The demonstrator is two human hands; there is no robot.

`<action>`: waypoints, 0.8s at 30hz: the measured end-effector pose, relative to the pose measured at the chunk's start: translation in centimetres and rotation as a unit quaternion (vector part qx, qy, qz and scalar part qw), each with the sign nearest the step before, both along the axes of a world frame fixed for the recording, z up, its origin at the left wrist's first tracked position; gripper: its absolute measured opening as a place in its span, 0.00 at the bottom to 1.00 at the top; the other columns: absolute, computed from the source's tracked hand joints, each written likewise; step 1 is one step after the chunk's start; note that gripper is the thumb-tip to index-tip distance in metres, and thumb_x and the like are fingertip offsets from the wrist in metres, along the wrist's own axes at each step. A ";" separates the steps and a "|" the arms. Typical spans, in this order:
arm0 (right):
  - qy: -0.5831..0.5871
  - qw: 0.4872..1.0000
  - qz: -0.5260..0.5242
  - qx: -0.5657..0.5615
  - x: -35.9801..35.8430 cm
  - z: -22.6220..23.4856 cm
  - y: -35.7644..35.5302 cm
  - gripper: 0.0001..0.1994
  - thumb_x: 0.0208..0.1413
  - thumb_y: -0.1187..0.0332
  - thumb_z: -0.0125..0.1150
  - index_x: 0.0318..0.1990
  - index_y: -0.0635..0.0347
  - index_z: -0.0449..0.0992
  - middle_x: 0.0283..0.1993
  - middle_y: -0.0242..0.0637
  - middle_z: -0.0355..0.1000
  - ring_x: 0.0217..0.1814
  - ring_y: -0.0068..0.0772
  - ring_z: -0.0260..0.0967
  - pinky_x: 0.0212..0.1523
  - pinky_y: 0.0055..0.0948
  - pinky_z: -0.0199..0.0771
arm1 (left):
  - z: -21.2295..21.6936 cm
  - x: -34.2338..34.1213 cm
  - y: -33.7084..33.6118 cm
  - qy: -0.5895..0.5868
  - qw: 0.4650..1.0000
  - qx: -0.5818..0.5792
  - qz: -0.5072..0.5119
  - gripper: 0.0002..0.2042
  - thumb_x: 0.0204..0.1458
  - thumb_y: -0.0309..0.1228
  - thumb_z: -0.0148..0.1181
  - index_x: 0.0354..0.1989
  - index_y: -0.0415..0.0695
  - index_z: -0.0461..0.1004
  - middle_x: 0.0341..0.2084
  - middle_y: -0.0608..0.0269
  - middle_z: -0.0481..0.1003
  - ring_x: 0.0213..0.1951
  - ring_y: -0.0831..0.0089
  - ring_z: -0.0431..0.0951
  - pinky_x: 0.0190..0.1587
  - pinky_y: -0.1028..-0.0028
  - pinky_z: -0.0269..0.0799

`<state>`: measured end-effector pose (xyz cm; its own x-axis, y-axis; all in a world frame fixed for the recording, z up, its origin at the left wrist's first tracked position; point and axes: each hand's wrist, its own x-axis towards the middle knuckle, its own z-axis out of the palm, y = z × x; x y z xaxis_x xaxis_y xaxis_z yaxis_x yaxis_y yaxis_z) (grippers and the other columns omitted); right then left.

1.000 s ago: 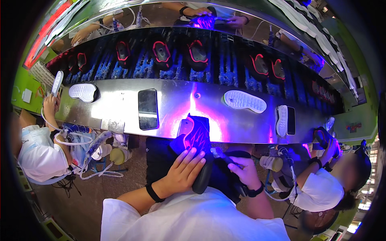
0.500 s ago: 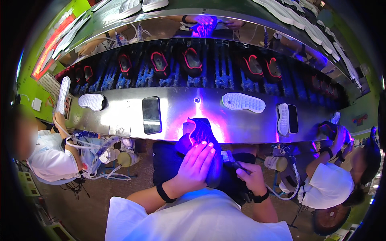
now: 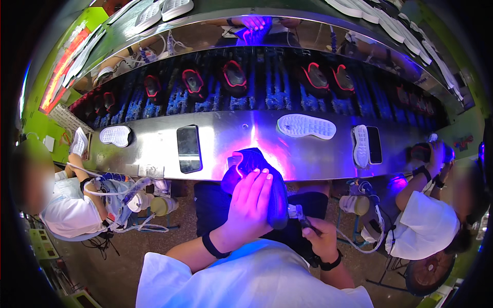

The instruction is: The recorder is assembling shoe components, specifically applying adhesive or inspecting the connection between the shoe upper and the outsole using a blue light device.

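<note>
A dark shoe upper point(image 3: 278, 203) with a glowing red-pink line round its opening is held over my lap at the table's front edge, under violet light. My left hand point(image 3: 249, 203) lies across its side, fingers stretched together over the surface; the thumb is hidden. In my right hand point(image 3: 324, 240) is a brush point(image 3: 306, 222) with a dark handle and a pale head. The brush head points at the lower right edge of the upper, touching or very close to it.
On the metal table point(image 3: 154, 149) lie white soles point(image 3: 306, 126) and a dark phone point(image 3: 189, 149). Behind runs a conveyor point(image 3: 277, 92) carrying several dark shoe uppers. Co-workers sit at left point(image 3: 72, 205) and right point(image 3: 426, 226). Pots point(image 3: 163, 205) with hoses stand below the table.
My right hand and the brush have moved slightly down and right along the upper's edge. The uppers on the conveyor have shifted left. The left co-worker has lowered a white sole.
</note>
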<state>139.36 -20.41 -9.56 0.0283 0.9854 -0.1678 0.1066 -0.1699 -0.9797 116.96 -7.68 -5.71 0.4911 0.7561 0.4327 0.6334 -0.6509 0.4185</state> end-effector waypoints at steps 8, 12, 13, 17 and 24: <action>0.059 0.993 -0.032 -0.094 1.4 2.3 3.5 0.17 0.63 0.65 0.67 0.55 0.64 0.81 0.29 0.24 0.72 0.32 0.16 0.66 0.35 0.21 0.68 | 0.1 1.6 0.5 0.022 0.998 0.029 0.051 0.40 0.41 0.39 0.71 0.62 0.28 0.66 0.58 0.40 0.72 0.60 0.42 0.73 0.61 0.48 0.68; 0.086 0.994 -0.031 -0.068 2.1 2.4 1.5 0.16 0.62 0.68 0.68 0.54 0.66 0.81 0.32 0.26 0.74 0.33 0.16 0.67 0.36 0.21 0.68 | 0.5 2.6 1.3 0.025 0.998 0.020 0.049 0.41 0.40 0.39 0.72 0.63 0.30 0.66 0.57 0.41 0.73 0.61 0.44 0.73 0.61 0.50 0.68; 0.077 0.995 -0.040 -0.056 2.1 2.5 1.1 0.16 0.61 0.70 0.68 0.54 0.67 0.81 0.32 0.27 0.74 0.34 0.17 0.67 0.36 0.21 0.68 | 0.6 2.9 1.5 0.023 0.998 0.016 0.048 0.41 0.40 0.39 0.72 0.63 0.30 0.66 0.57 0.41 0.73 0.61 0.44 0.73 0.61 0.50 0.68; 0.020 0.994 -0.104 -0.023 1.5 3.3 1.0 0.15 0.58 0.73 0.69 0.52 0.68 0.81 0.31 0.30 0.73 0.31 0.18 0.66 0.34 0.22 0.66 | 0.8 4.1 2.4 0.025 0.997 -0.008 0.066 0.42 0.38 0.41 0.74 0.62 0.31 0.67 0.56 0.43 0.73 0.61 0.46 0.73 0.62 0.51 0.67; -0.223 0.970 -0.078 0.055 2.7 7.9 3.6 0.15 0.54 0.75 0.71 0.50 0.65 0.82 0.26 0.36 0.68 0.26 0.25 0.64 0.29 0.26 0.63 | 1.5 4.9 4.5 0.004 0.998 -0.044 0.048 0.45 0.33 0.46 0.78 0.61 0.33 0.68 0.54 0.44 0.75 0.60 0.48 0.74 0.62 0.52 0.68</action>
